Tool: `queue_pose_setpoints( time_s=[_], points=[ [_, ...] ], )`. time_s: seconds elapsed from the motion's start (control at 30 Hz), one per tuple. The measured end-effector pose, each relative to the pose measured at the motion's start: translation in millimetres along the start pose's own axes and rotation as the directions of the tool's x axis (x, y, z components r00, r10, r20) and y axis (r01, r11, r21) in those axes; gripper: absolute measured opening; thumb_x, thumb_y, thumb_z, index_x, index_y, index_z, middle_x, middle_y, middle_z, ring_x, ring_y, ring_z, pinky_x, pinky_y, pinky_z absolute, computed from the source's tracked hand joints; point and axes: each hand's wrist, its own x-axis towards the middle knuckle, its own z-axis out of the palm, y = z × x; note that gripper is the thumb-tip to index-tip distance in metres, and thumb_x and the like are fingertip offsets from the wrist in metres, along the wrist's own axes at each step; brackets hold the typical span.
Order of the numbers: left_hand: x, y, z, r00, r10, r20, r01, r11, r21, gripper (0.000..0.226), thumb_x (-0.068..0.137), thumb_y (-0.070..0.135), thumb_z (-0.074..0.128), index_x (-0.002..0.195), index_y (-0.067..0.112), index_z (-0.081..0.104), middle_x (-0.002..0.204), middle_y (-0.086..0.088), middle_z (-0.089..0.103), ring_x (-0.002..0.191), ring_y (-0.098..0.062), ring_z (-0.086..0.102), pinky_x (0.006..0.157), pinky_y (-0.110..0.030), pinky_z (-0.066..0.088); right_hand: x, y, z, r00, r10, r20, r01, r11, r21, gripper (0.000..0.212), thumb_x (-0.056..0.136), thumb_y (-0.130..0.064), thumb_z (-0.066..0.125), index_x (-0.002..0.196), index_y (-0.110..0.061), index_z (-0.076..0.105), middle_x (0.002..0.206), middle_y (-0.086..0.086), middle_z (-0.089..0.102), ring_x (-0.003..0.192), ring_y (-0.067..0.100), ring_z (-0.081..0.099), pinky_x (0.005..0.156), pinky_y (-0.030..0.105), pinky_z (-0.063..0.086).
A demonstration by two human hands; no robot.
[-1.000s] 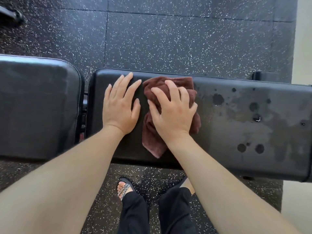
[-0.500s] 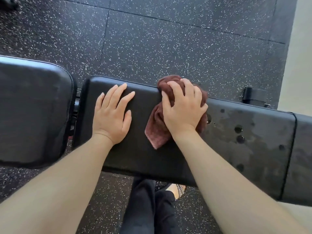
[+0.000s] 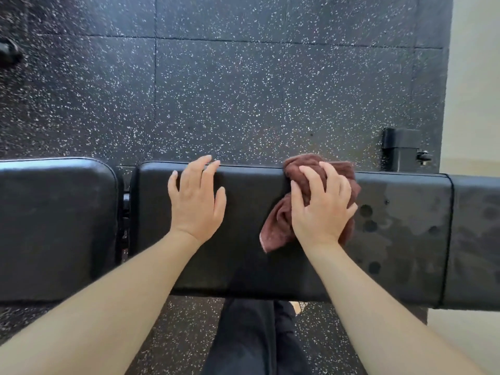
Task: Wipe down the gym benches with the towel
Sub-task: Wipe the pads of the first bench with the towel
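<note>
So the towel (image 3: 276, 230) is wadded up on the long bench (image 3: 238, 266), sitting toward the far edge with one loose corner trailing back toward the person. The right hand (image 3: 323, 209) is planted on top of it. That grip is partly closed, with the fingers curled into the cloth and the palm pressing down. The left hand (image 3: 196, 201) lies flat on the padding off to the left, its grip wide open with the fingers spread, holding nothing and probably just bracing.

Handling-wise, I'd say the towel is light, soft and floppy, so it'll bunch and slide rather than stay spread out. The best hold is a thick wad under the palm, not that dangling corner. The padding looks smooth and probably slick where it's wet. There are dark wet spots (image 3: 365, 211) just right of the towel, so that's likely where the wiping goes next.
</note>
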Motion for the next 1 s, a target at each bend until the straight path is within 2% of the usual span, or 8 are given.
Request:
queue_pose_setpoints(
  time_s=[0.13,0.23,0.4,0.53,0.6,0.63,0.77,1.0],
  points=[
    [34,38,14,0.99,-0.143,-0.004,0.143,0.989,-0.039,0.038,0.091,0.032,0.034,0.122,0.025,0.054,0.126,0.005,0.053,0.121,-0.017,0.045,0.109,-0.055,0.014,25,-20,11,0.999,-0.046,-0.023,0.046,0.999,0.01,0.025,0.087,-0.042,0.058,0.11,-0.034,0.063,0.131,-0.003,0.054,0.121,0.026,0.046,0.089,0.053,0.033],
    [36,37,29,0.989,-0.137,-0.056,0.138,0.99,0.005,0.034,0.09,0.036,0.031,0.103,0.032,0.062,0.108,0.01,0.058,0.107,-0.015,0.05,0.108,-0.052,0.015,30,-12,16,0.991,-0.123,-0.052,0.122,0.992,-0.014,0.024,0.085,-0.044,0.058,0.107,-0.035,0.061,0.125,-0.005,0.056,0.116,0.024,0.048,0.087,0.054,0.035],
    [37,37,27,0.99,-0.127,-0.06,0.128,0.992,0.015,0.031,0.089,0.037,0.033,0.1,0.033,0.062,0.102,0.011,0.058,0.102,-0.015,0.049,0.107,-0.05,0.017,23,3,8,0.981,-0.193,-0.017,0.192,0.981,-0.025,0.027,0.082,-0.04,0.062,0.108,-0.031,0.062,0.125,-0.001,0.056,0.116,0.028,0.049,0.082,0.052,0.038],
    [37,36,29,0.99,-0.126,-0.07,0.127,0.992,0.007,0.029,0.089,0.037,0.036,0.099,0.033,0.062,0.102,0.011,0.059,0.102,-0.015,0.05,0.106,-0.049,0.017,26,27,-1,0.995,-0.063,-0.077,0.061,0.998,-0.028,0.026,0.084,-0.041,0.058,0.108,-0.031,0.062,0.126,-0.001,0.057,0.116,0.029,0.049,0.082,0.055,0.039],
    [38,36,29,0.988,-0.132,-0.075,0.133,0.991,0.006,0.03,0.088,0.037,0.035,0.099,0.033,0.062,0.101,0.011,0.059,0.102,-0.016,0.05,0.107,-0.049,0.017,33,18,-1,0.995,0.049,-0.091,-0.047,0.999,0.02,0.026,0.084,-0.042,0.058,0.108,-0.031,0.062,0.126,-0.001,0.056,0.117,0.028,0.047,0.084,0.058,0.037],
    [38,37,28,0.988,-0.134,-0.072,0.134,0.991,0.004,0.03,0.088,0.037,0.034,0.099,0.033,0.062,0.101,0.011,0.059,0.102,-0.016,0.05,0.107,-0.05,0.018,35,8,1,0.996,0.048,-0.075,-0.045,0.998,0.041,0.025,0.085,-0.042,0.058,0.107,-0.031,0.062,0.125,-0.001,0.056,0.117,0.027,0.047,0.086,0.059,0.036],
    [37,37,27,0.989,-0.13,-0.072,0.132,0.991,0.022,0.032,0.089,0.038,0.033,0.1,0.031,0.063,0.102,0.008,0.059,0.102,-0.019,0.051,0.105,-0.051,0.02,27,-23,14,0.956,-0.293,0.02,0.293,0.956,0.006,0.024,0.082,-0.04,0.064,0.105,-0.032,0.064,0.12,-0.001,0.059,0.11,0.025,0.053,0.082,0.047,0.037],
    [37,37,28,0.988,-0.128,-0.083,0.131,0.991,0.031,0.033,0.088,0.038,0.032,0.1,0.032,0.063,0.1,0.009,0.059,0.101,-0.018,0.049,0.103,-0.048,0.024,28,22,3,0.962,-0.273,-0.019,0.272,0.961,-0.045,0.027,0.083,-0.042,0.059,0.108,-0.032,0.062,0.122,-0.003,0.059,0.111,0.024,0.052,0.077,0.044,0.038]
  ],
)
